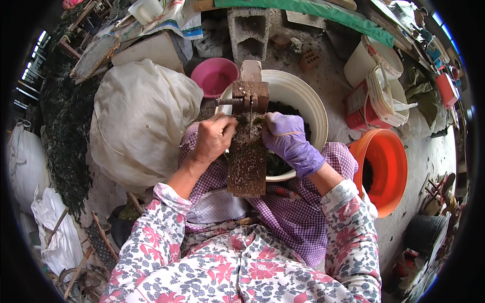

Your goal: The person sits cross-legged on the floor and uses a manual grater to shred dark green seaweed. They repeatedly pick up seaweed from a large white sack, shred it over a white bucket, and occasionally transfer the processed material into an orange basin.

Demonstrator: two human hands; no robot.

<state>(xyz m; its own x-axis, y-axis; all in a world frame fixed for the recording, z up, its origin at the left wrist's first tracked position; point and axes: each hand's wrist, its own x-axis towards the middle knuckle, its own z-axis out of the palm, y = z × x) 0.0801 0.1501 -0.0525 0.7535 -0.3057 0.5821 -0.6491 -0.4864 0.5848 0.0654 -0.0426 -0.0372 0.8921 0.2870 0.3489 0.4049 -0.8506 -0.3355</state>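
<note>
A worn wooden board (247, 166) with a block at its far end lies in front of me, over a white bucket (320, 113). An upright thin blade (251, 117) stands by the block, beside a threaded bolt (229, 101). My bare left hand (215, 134) pinches a dark green strand, probably seaweed, at the blade's left. On the right, my right hand (286, 132) in a purple glove closes on dark green material close to the blade. Whether it is one piece is hidden by the fingers. Pale bits speckle the board. Dark wet-looking material (278, 163) lies in the bucket.
A large cloth-covered bundle (140, 125) is at left, with a dark heap (62, 140) beyond it. A pink basin (215, 77) and a concrete block (249, 36) stand ahead. To the right are an orange bucket (396, 172) and a red paint pail (358, 108).
</note>
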